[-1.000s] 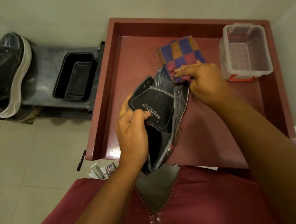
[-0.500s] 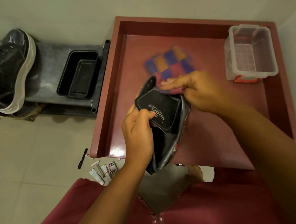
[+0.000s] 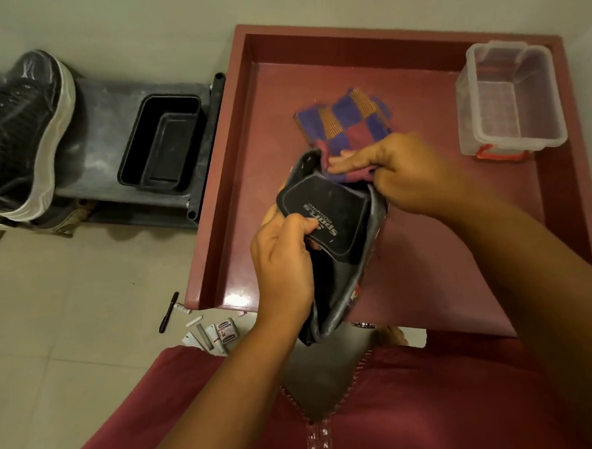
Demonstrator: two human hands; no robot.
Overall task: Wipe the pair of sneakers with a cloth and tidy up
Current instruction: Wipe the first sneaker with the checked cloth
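I hold a black sneaker (image 3: 337,256) upright above the red tray table (image 3: 427,272). My left hand (image 3: 283,262) pinches its tongue, which reads "SPORTS", and pulls it back. My right hand (image 3: 398,174) grips a checked blue, orange and red cloth (image 3: 347,118) and presses it against the top edge of the shoe's opening. Most of the cloth sticks out beyond my fingers. The second black sneaker (image 3: 15,136), with a white sole, lies at the far left on a grey shelf (image 3: 104,131).
A clear plastic box (image 3: 511,99) with red latches stands in the tray's far right corner. A black tub (image 3: 162,145) sits on the grey shelf. A black pen (image 3: 169,311) and small packets (image 3: 218,336) lie on the floor by the tray's near left corner.
My right hand slid the cloth left along the shoe's upper edge, then back a little to the right. The left hand keeps its pinch on the tongue.
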